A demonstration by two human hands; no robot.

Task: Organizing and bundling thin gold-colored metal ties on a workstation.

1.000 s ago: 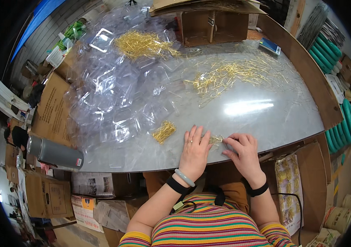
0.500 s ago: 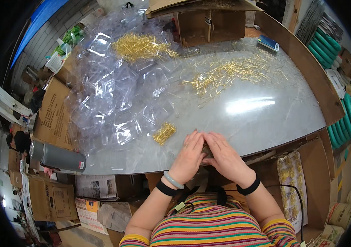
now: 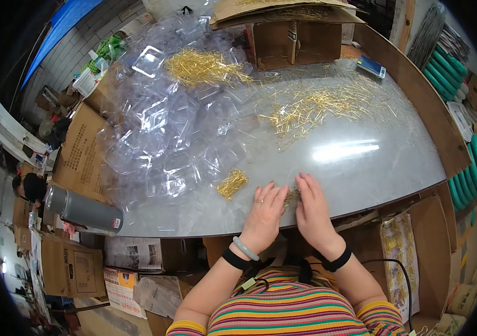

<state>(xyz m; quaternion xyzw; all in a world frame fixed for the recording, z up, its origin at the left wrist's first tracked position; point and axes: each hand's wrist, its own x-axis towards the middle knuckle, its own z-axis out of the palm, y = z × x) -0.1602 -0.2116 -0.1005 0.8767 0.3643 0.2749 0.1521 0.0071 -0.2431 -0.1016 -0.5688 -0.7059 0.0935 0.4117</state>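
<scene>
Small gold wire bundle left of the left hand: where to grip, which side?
Probably pinch the small gold wire bundle across its middle, coming from above and its right. It looks like a compact stack of thin strands, so squeezing mid-length should keep them together. Clear plastic pieces crowd its left; bare tabletop lies toward the left hand.

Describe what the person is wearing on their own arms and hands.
The left hand wears a thin ring; its wrist carries a smooth, pale grey-green bangle and a wide black wristband. The right hand shows no ring, but its wrist has a matching black band. Both upper arms have short, multicoloured striped sleeves, with yellow, green and pink among the stripes.
</scene>
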